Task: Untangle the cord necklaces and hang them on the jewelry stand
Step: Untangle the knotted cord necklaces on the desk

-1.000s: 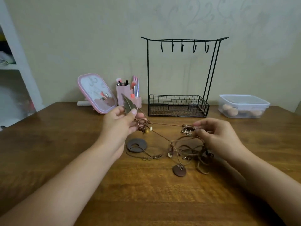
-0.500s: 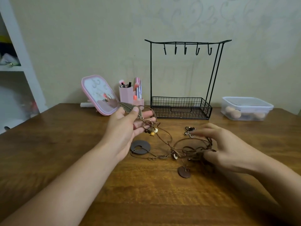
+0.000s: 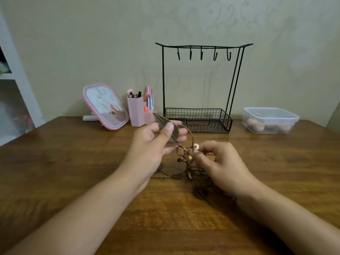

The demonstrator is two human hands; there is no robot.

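Observation:
A tangle of brown cord necklaces (image 3: 195, 172) with beads and small metal charms lies on the wooden table (image 3: 55, 172) between my hands. My left hand (image 3: 154, 144) pinches a bronze leaf pendant (image 3: 165, 124) between thumb and fingers, lifted above the table. My right hand (image 3: 219, 162) pinches the cords just below a white bead (image 3: 196, 146), beside the pendant's ring cluster. The black wire jewelry stand (image 3: 202, 52) with several bare hooks and a mesh basket base stands behind, against the wall. A dark round pendant is mostly hidden behind my left hand.
A pink-framed mirror (image 3: 104, 105) and a pink brush holder (image 3: 136, 111) stand at the back left. A lidded clear plastic box (image 3: 270, 120) with round sponges sits at the back right. A white shelf unit (image 3: 16, 85) borders the table's left side.
My right hand has moved left and up from the cord pile to the beads near my left hand. The left hand keeps the leaf pendant raised, now held slightly farther right.

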